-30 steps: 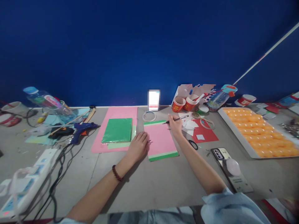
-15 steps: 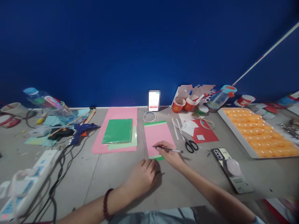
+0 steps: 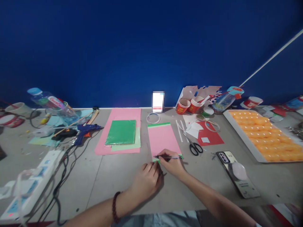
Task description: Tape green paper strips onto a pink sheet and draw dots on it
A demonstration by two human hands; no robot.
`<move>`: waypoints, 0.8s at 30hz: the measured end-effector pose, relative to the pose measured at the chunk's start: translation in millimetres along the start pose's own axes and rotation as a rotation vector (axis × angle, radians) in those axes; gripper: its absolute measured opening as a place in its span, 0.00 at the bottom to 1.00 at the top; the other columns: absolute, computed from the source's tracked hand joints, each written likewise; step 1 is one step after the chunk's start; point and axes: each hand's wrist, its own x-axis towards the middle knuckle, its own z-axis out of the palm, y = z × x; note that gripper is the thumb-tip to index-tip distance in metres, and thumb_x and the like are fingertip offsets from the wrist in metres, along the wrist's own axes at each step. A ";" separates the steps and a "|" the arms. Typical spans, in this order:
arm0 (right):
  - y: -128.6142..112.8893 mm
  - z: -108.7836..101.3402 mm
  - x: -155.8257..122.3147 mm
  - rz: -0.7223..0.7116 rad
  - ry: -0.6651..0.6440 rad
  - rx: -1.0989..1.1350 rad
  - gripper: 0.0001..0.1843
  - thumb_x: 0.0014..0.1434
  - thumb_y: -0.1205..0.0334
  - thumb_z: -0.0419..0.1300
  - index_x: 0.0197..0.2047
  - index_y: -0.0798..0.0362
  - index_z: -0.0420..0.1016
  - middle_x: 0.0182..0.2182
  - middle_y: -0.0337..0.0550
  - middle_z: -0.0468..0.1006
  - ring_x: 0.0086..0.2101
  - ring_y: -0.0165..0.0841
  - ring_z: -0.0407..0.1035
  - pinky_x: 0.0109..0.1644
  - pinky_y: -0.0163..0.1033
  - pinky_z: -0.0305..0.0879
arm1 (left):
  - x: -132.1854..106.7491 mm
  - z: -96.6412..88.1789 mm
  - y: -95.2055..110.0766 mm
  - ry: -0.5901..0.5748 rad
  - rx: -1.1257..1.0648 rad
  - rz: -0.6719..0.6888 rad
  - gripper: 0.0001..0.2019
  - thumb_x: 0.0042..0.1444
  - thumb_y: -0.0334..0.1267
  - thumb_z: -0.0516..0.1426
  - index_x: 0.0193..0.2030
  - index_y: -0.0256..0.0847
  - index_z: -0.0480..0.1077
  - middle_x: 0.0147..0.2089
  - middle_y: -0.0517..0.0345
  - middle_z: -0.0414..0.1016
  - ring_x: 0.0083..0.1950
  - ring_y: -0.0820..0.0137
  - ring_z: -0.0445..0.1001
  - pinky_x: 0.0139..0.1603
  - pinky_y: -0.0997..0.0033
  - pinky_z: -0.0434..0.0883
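A pink sheet on a green backing [image 3: 163,138] lies in front of me on the grey table [image 3: 113,176]. My right hand [image 3: 172,164] grips a dark pen [image 3: 165,156], whose tip touches the sheet's near left corner. My left hand [image 3: 147,179], fingers curled loosely, rests on the table just below that corner, beside the right hand. It holds nothing that I can make out. A bead bracelet circles the left wrist.
Black scissors [image 3: 195,147] and white strips lie right of the sheet, then red paper [image 3: 208,134], a phone [image 3: 234,171] and a tray of orange balls [image 3: 265,134]. A green pad on pink paper [image 3: 121,132], a glue gun [image 3: 85,129], cables and a power strip [image 3: 35,179] are at left. Red cups [image 3: 187,105] stand at the back.
My right hand came from the sheet's far right corner to its near edge with the pen. My left hand slid off the sheet's left edge toward me, below the near corner.
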 end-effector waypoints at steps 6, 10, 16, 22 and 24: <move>-1.5 0.3 -1.5 -0.038 -0.012 -0.048 0.06 0.49 0.66 0.56 0.25 0.51 0.74 0.21 0.38 0.76 0.23 0.30 0.68 0.28 0.34 0.66 | -0.3 2.0 0.4 -0.005 0.006 0.002 0.09 0.60 0.36 0.52 0.43 0.36 0.71 0.46 0.44 0.77 0.42 0.59 0.73 0.37 0.60 0.69; -1.2 1.7 -1.2 -0.044 0.002 -0.044 0.07 0.49 0.66 0.55 0.25 0.52 0.74 0.21 0.38 0.76 0.23 0.30 0.68 0.28 0.33 0.66 | 0.9 0.9 -0.8 -0.007 0.003 0.005 0.09 0.60 0.35 0.52 0.43 0.36 0.71 0.45 0.45 0.77 0.41 0.61 0.73 0.37 0.60 0.69; -1.9 1.7 -0.5 -0.073 -0.003 -0.045 0.07 0.49 0.67 0.55 0.24 0.52 0.74 0.21 0.38 0.76 0.23 0.30 0.69 0.28 0.32 0.66 | 2.5 -0.7 -0.9 -0.004 0.000 0.000 0.08 0.60 0.35 0.52 0.42 0.36 0.70 0.44 0.45 0.76 0.41 0.61 0.72 0.36 0.61 0.68; 0.3 2.3 -0.8 -0.082 0.015 -0.040 0.07 0.49 0.68 0.55 0.24 0.53 0.74 0.21 0.38 0.76 0.23 0.29 0.68 0.29 0.32 0.66 | 2.3 -0.4 -0.2 0.007 0.002 -0.003 0.08 0.60 0.34 0.52 0.42 0.35 0.70 0.43 0.47 0.76 0.41 0.62 0.71 0.36 0.62 0.68; 0.6 2.5 -0.9 -0.080 0.013 -0.040 0.07 0.49 0.68 0.55 0.25 0.53 0.74 0.21 0.38 0.77 0.23 0.29 0.68 0.29 0.32 0.66 | 1.9 0.1 -0.3 0.013 -0.002 0.000 0.08 0.59 0.34 0.53 0.42 0.35 0.70 0.44 0.47 0.76 0.41 0.62 0.71 0.36 0.62 0.68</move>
